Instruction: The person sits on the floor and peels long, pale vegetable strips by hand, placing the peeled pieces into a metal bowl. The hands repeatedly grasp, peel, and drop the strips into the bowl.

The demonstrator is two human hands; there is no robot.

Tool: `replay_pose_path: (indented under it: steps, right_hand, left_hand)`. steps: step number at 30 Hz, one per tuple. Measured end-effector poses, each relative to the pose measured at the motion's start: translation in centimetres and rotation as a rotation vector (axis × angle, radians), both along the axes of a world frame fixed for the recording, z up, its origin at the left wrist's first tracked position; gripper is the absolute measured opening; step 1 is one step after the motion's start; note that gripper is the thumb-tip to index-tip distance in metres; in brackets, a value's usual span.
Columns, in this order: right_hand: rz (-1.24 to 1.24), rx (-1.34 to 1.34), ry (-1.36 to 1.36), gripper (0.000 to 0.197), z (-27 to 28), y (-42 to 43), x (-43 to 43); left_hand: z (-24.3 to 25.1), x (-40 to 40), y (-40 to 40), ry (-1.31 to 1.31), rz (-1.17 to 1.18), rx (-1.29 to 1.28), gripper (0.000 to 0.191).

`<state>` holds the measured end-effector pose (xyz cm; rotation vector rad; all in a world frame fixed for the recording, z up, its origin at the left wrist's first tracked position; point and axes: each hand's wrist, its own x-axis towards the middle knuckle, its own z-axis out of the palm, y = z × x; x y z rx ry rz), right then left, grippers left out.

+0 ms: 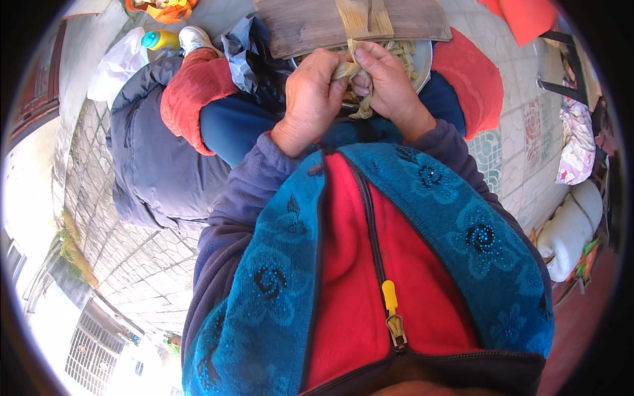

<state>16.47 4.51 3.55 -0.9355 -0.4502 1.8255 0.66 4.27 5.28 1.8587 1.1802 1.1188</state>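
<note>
My left hand (316, 90) and my right hand (390, 81) meet in front of my lap, both gripping a pale, flat braid of plant strips (365, 109). One strip crosses upward between the thumbs, while a knotted-looking end hangs below the fingers. Just beyond them, a worn wooden board (307, 27) lies across a metal basin (426, 64). A lighter piece of wood (360, 22) with a thin dark upright rod (369, 15) is on the board. Cut pale strips (405, 52) show in the basin; my hands hide part of it.
A black plastic bag (250, 67) rests by my left leg. Farther left are a dark padded garment (163, 153), a white plastic bag (116, 69), a yellow bottle (163, 39) and an orange basket (171, 14). A black frame (562, 89) stands at right, above a pale bulky container (569, 230).
</note>
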Motion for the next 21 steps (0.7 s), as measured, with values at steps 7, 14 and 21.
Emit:
replay_pose_path:
  steps: [7, 14, 21]
  right_hand:
    - [0.021, -0.002, -0.012, 0.015, -1.3, 0.2, 0.5]
    - [0.086, 0.02, -0.125, 0.022, -0.9, -0.5, 0.0]
    - [0.169, 0.069, -0.259, 0.025, -2.2, -0.1, -0.2]
  left_hand:
    - [0.0, -0.3, 1.5, 0.217, -0.13, 0.271, 0.021]
    - [-1.6, -0.6, 1.7, 0.158, -0.008, 0.09, 0.017]
    - [-2.7, -0.8, 1.8, -0.239, -0.047, -0.553, 0.016]
